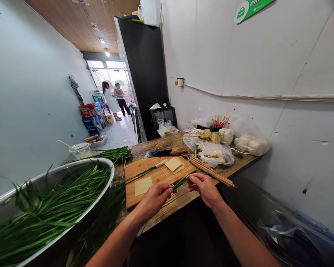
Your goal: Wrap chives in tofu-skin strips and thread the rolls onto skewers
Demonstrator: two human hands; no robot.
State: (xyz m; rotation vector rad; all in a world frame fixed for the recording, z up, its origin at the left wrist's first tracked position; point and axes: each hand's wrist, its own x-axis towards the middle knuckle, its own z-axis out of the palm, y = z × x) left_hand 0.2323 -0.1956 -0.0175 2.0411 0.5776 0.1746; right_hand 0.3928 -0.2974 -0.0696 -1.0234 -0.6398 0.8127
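Note:
Both my hands hold one small bundle of green chives [180, 182] over the front edge of a wooden cutting board [156, 176]. My left hand [153, 200] pinches the near end of the bundle. My right hand [204, 187] grips the far end. On the board lie pale square tofu-skin sheets [174, 164], another sheet [143, 185], a thin bamboo skewer [167, 176] and a rolled chive skewer [147, 171]. A cleaver [160, 152] rests behind the board.
A large metal basin [5, 198] full of chives stands at the left. A pile of bamboo skewers [211, 170] and plastic bags of food [217, 154] lie at the right on the wooden table [183, 202]. Two people stand far down the corridor [115, 98].

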